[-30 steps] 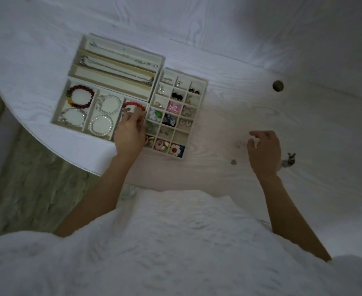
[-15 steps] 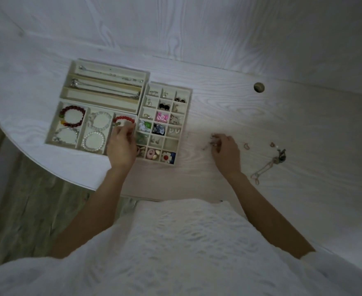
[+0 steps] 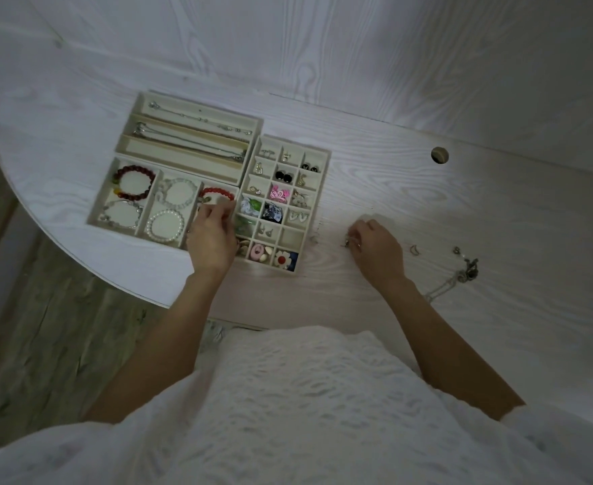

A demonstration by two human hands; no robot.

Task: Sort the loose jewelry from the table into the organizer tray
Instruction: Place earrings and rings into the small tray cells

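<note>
The cream organizer tray (image 3: 129,142) sits at the table's left, with necklaces in long slots, bracelets in larger cells and earrings in a small grid (image 3: 324,162). My left hand (image 3: 211,236) rests over the tray's front, fingers curled at a red bead bracelet (image 3: 217,193) in its cell. My right hand (image 3: 375,248) lies on the table right of the grid, fingertips pinching a small silver piece (image 3: 346,243). Loose on the table to the right lie a small ring-like piece (image 3: 414,249), a tiny charm (image 3: 457,250) and a silver chain (image 3: 452,280).
The white wood-grain table (image 3: 393,190) has a curved left edge with floor below it. A round cable hole (image 3: 439,155) sits at the back right. A white wall panel rises behind. My white garment fills the bottom of the view.
My right hand moved left from the loose pieces toward the grid and now pinches a small silver piece. My left hand stays at the red bracelet cell.
</note>
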